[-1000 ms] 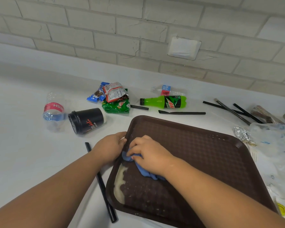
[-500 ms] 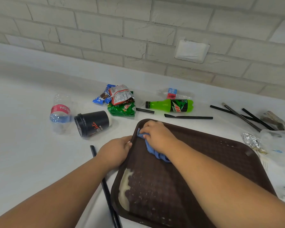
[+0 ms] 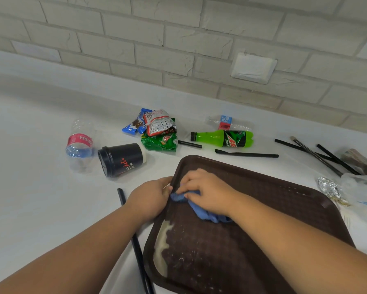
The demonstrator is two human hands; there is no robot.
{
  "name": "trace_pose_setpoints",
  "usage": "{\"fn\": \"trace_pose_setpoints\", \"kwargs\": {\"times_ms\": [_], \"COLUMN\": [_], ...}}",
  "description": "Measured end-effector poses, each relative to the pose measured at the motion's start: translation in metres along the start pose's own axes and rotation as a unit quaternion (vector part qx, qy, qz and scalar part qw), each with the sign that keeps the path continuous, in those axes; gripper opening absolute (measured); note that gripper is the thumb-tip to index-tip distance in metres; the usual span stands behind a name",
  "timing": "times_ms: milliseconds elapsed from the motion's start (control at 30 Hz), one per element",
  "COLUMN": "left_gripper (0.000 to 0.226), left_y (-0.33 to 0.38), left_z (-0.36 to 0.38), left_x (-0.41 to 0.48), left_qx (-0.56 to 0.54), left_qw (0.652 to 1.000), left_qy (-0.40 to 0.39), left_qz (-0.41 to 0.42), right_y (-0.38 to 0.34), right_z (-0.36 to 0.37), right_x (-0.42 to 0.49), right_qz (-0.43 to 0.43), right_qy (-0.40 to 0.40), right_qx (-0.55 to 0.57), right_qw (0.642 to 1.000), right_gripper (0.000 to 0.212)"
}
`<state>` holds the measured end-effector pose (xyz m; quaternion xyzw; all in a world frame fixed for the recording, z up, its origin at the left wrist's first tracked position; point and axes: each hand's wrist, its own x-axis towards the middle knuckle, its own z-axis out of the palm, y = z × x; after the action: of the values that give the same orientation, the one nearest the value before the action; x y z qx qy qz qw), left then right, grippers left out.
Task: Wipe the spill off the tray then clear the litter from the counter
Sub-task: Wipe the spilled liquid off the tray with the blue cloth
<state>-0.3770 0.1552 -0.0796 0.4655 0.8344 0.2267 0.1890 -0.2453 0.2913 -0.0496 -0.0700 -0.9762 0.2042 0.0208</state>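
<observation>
Blue cloth (image 3: 202, 211) at tray (image 3: 242, 164) left edge

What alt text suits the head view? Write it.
A right hand presses a blue cloth on a brown tray while the left hand grips its rim; a pale spill lines the left edge. A green bottle, wrappers and a black cup litter the counter.

Open worktop (image 3: 30, 198) stretches away on the left, easy passage there. Mind the black straw (image 3: 137, 251) just beside the tray's (image 3: 273, 187) left rim. Behind the tray it's crowded: tipped cup (image 3: 123, 159), clear bottle (image 3: 79, 145), wrappers (image 3: 157, 132), green bottle (image 3: 223, 138), another straw (image 3: 246, 154). On the right, foil (image 3: 329, 188) and a plastic bag (image 3: 360, 187) sit close by the tray's corner.
</observation>
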Motion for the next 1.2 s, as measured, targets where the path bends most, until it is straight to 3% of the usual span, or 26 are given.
{"fn": "trace_pose_setpoints", "kwargs": {"times_ms": [100,200,333,433,567,700,767,967,1100,1200], "left_gripper": [0.035,0.035,0.036,0.036,0.036,0.036,0.036,0.035,0.036,0.036], "left_y": [0.0,0.001,0.001,0.001,0.002,0.002,0.002,0.002,0.0,-0.001], "left_z": [0.0,-0.001,-0.001,0.0,0.0,-0.001,0.0,-0.001,0.0,0.001], "left_x": [-0.001,-0.001,-0.001,0.0,-0.001,-0.002,-0.002,0.0,0.001,0.002], "left_qx": [-0.002,-0.007,-0.009,-0.008,-0.002,-0.003,-0.01,-0.016,-0.021,-0.022], "left_qw": [1.0,1.0,1.0,1.0,1.0,1.0,1.0,1.0,1.0,1.0], "left_qy": [-0.002,-0.008,-0.01,-0.005,0.003,0.003,0.0,0.002,0.0,-0.001], "left_qz": [-0.007,-0.011,-0.014,-0.012,-0.01,-0.012,-0.014,-0.009,-0.017,-0.019], "right_y": [0.024,0.029,0.014,0.016,0.002,0.018,0.012,-0.024,-0.026,-0.041], "right_z": [-0.005,-0.006,0.005,0.013,0.003,0.001,0.004,0.018,0.022,0.019], "right_x": [0.013,0.026,0.028,0.018,0.0,0.003,0.006,-0.014,-0.027,-0.031], "right_qz": [0.13,0.235,0.178,0.16,0.054,0.156,0.173,0.032,0.025,-0.05], "right_qy": [0.137,0.042,-0.006,-0.024,-0.073,0.031,0.005,-0.046,-0.102,-0.104], "right_qx": [0.012,-0.084,-0.124,-0.079,-0.041,-0.051,-0.076,-0.095,-0.052,-0.073], "right_qw": [0.982,0.967,0.976,0.984,0.995,0.986,0.982,0.994,0.993,0.991], "right_gripper": [0.027,0.037,0.038,0.039,0.042,0.042,0.04,0.035,0.056,0.039]}}
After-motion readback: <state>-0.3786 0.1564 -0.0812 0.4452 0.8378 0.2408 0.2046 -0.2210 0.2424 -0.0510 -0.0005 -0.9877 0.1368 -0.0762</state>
